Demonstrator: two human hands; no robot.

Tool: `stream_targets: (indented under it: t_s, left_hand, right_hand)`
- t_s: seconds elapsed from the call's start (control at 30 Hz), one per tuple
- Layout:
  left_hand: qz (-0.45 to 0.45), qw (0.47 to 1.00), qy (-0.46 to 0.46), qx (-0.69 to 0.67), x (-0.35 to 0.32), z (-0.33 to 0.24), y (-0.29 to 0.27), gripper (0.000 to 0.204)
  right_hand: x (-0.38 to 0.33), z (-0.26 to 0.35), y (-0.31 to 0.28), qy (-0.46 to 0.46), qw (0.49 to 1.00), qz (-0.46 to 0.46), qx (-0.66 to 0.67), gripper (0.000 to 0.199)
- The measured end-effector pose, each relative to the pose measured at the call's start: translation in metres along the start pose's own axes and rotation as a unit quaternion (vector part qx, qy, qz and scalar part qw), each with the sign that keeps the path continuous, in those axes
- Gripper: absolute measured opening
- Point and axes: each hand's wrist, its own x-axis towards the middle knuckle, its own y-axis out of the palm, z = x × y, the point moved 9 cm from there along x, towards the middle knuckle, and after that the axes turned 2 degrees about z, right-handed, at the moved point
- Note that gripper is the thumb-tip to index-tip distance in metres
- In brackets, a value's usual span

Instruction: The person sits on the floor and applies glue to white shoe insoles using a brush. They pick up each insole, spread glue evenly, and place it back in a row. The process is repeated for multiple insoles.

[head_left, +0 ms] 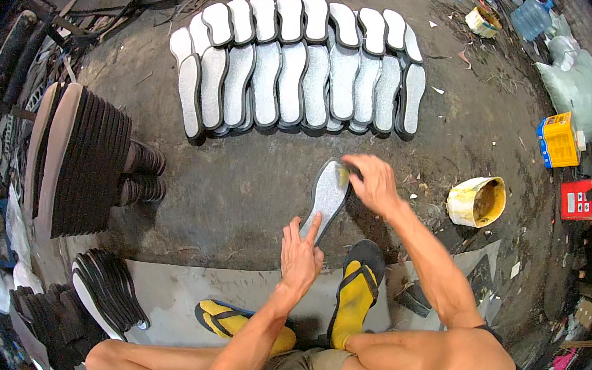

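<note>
A grey-white shoe sole (328,190) with a dark edge lies tilted on the ground before me. My left hand (300,257) holds its near end, with the thumb on the pale face and the fingers at the left edge; the palm hides part of that end. Over the far end, my right hand (375,181) is closed round a small dark tool that looks like a brush, with a blurred yellowish tip (343,174) against the sole. The fingers mostly cover the tool. Beyond my hands, similar pale-faced soles (289,86) lie side by side in overlapping rows.
A yellow-stained white pot (472,203) stands to the right. Tall stacks of brown soles (78,160) rise at the left, with black-and-white soles (108,293) nearer me. A yellow container (559,141), a red box (579,200) and blue water bottles (532,20) line the right side.
</note>
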Motion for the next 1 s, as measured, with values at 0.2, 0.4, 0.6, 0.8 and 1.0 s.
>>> stream_targets:
  t_s: [0.2, 0.4, 0.6, 0.8, 1.0]
  left_hand:
    - [-0.012, 1.000, -0.002, -0.029, 0.012, -0.002, -0.006, 0.085]
    - [-0.009, 0.998, 0.010, -0.067, 0.038, 0.006, -0.016, 0.082]
    - [-0.031, 0.995, 0.050, -0.078, 0.031, 0.039, -0.039, 0.066]
    - [-0.008, 0.994, 0.057, -0.094, 0.031, 0.042, -0.040, 0.065]
    - [-0.053, 0.997, 0.014, -0.046, 0.018, 0.025, -0.030, 0.077]
  right_hand:
    - [-0.037, 0.017, -0.008, 0.008, 1.000, 0.004, 0.012, 0.037]
    - [0.033, -0.035, 0.013, 0.032, 0.999, 0.043, -0.005, 0.038]
    - [-0.066, 0.047, 0.037, 0.018, 1.000, 0.010, 0.017, 0.039]
    - [-0.076, 0.087, 0.024, 0.088, 0.990, -0.013, 0.110, 0.033]
    - [0.051, -0.002, 0.018, 0.141, 0.990, -0.010, -0.008, 0.027]
